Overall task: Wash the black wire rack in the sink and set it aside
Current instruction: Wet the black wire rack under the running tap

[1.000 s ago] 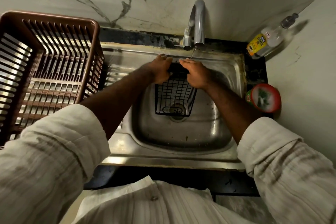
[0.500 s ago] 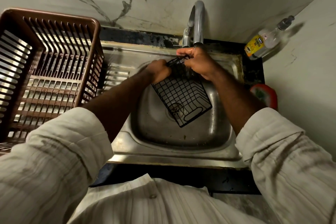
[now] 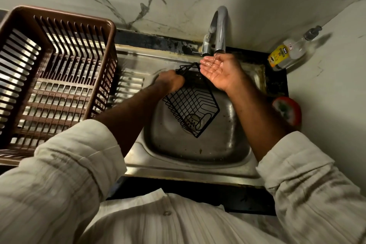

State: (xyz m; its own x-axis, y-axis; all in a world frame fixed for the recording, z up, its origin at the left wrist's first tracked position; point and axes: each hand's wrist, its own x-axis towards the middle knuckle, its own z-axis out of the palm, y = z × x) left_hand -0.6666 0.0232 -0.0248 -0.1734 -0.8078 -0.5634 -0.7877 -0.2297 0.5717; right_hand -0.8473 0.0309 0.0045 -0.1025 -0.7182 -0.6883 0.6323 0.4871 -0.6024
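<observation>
The left hand (image 3: 171,82) grips the rack (image 3: 193,105) at its upper corner, its back to the camera and its fingers curled round the black wire, the tips hidden under the hand. The rack hangs from that grip alone, tilted over the bowl of the sink (image 3: 198,152) with one corner pointing down above the drain (image 3: 193,122); whether that low corner touches the steel cannot be told. The right hand (image 3: 219,72) lies palm up just under the spout of the tap (image 3: 220,25), fingers (image 3: 208,61) loose and only slightly cupped, close together, holding nothing. A thin thread of water (image 3: 215,57) falls on them and the palm shines wet. The fingertips sit just above the rack's top edge, and contact between them cannot be made out. Left of the sink, a brown slatted basket (image 3: 65,13) stands on the ribbed draining board. In the back right corner a clear bottle (image 3: 287,53) with a yellow label leans against the marble wall, and nearer, beside the sink's right rim, lies a red and green tub (image 3: 287,111). Both forearms are bare, with pale striped sleeves (image 3: 309,180) pushed up to the elbows
</observation>
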